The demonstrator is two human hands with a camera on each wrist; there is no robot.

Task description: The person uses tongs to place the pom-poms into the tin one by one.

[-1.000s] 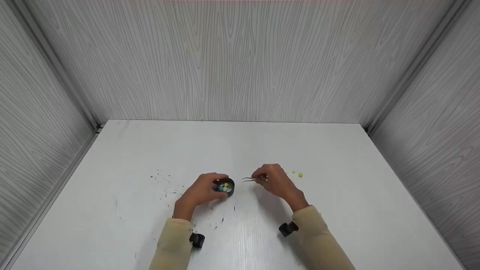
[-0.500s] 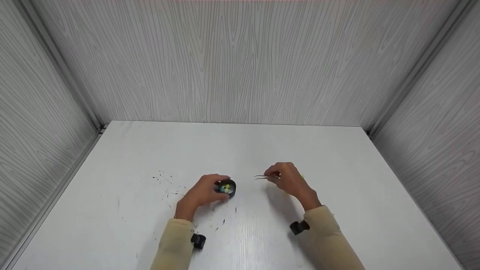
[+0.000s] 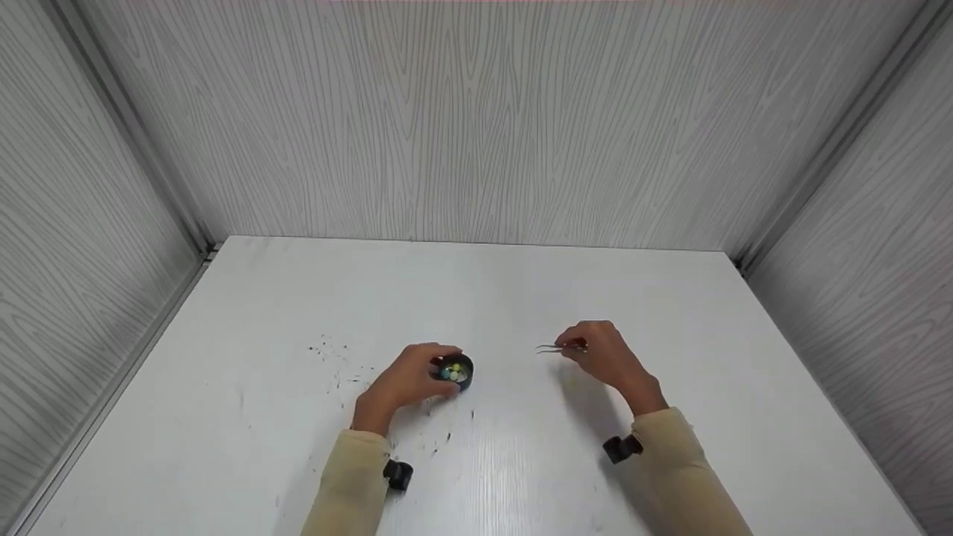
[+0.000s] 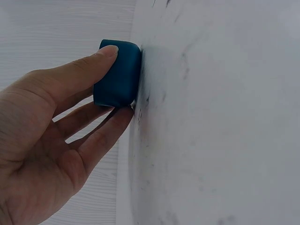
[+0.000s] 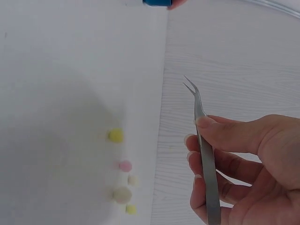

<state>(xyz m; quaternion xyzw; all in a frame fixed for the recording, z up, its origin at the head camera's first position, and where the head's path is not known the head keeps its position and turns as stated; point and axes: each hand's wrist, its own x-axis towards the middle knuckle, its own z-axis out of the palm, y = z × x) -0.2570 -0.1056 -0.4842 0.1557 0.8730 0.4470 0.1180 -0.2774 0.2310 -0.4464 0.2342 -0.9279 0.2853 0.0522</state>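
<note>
My left hand (image 3: 406,380) grips a small round cup (image 4: 123,77) between thumb and fingers, low at the white table. It looks dark blue in the left wrist view. Several small balls (image 3: 455,375), yellowish, pale and blue, lie inside it. To the right, my right hand (image 3: 604,356) pinches metal tweezers (image 5: 209,178) above the table. Their bent tips point toward the cup, stand slightly apart and have nothing between them. The right wrist view shows loose balls on the table beside this hand, among them a yellow ball (image 5: 116,135), a pink ball (image 5: 125,166) and a beige ball (image 5: 122,195).
Dark marks and specks (image 3: 327,357) spot the white table (image 3: 476,298) left of the cup and in front of it. Grey wood-grain panels (image 3: 476,119) rise at the back and both sides. Black wrist cameras (image 3: 398,475) sit at both sleeves.
My right hand has moved to the right with the tweezers, away from the cup, and now hides the yellow balls in the head view. The left hand keeps its grip on the cup.
</note>
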